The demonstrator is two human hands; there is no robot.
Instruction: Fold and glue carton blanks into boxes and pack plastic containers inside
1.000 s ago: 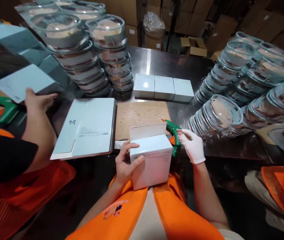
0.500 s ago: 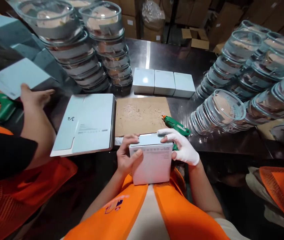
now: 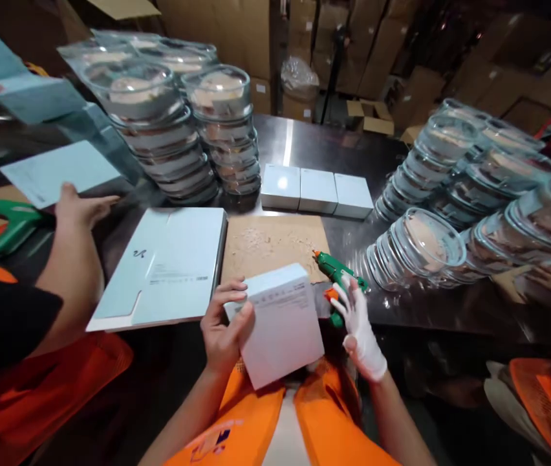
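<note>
A pale blue-white box point(image 3: 282, 333) with fine print along one edge is tilted in front of my body. Bare-fingered, my left hand point(image 3: 227, 323) grips its left side, thumb on the printed face and fingers over the top edge. My right hand point(image 3: 360, 336), in a white glove that leaves some fingertips bare, is off the box with its fingers spread. Just beyond it lies a green glue gun point(image 3: 338, 268) with an orange tip and trigger. A cardboard sheet point(image 3: 275, 243) littered with glue scraps is on the table ahead of the box.
Several flat printed sheets or panels point(image 3: 163, 265) are stacked left. Three closed boxes point(image 3: 318, 191) stand in a row behind the cardboard. Clear round containers point(image 3: 144, 129) rise in stacks on both sides. At left, a co-worker's hand point(image 3: 81, 210) holds another box point(image 3: 62, 171).
My right hand has let go of the box and moved off to the right, fingers opening. The box has tilted and shifted left in my left hand. The view has tipped upward slightly.
</note>
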